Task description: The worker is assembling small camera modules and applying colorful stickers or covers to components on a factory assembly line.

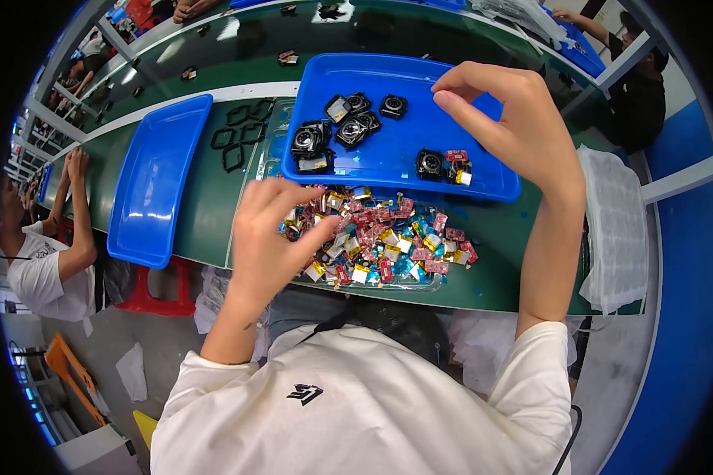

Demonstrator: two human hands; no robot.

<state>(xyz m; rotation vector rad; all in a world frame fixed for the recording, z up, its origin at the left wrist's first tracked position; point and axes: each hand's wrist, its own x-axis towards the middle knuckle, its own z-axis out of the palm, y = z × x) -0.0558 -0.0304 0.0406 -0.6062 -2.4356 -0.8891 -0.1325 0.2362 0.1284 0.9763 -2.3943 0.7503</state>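
Observation:
My left hand [271, 231] hovers at the left edge of a heap of small parts [388, 237], thumb and forefinger apart, with nothing visible between them. The heap mixes red circuit boards with silver and yellow battery cells. Over the right side of a blue tray [404, 70] is my right hand [515, 111]. Its thumb and forefinger tips come together in a pinch; anything held there is too small to make out. Several black watch cases [355, 127] lie in the tray's left half. Another watch case [430, 163] sits near its front edge, beside a red board with a battery [459, 167].
An empty-looking blue tray [157, 186] lies to the left, with several black square frames [238, 134] between the trays. Behind runs a green conveyor [238, 49] carrying scattered parts. White stacked plastic trays [612, 229] stand at the right. A co-worker [51, 253] sits at the left.

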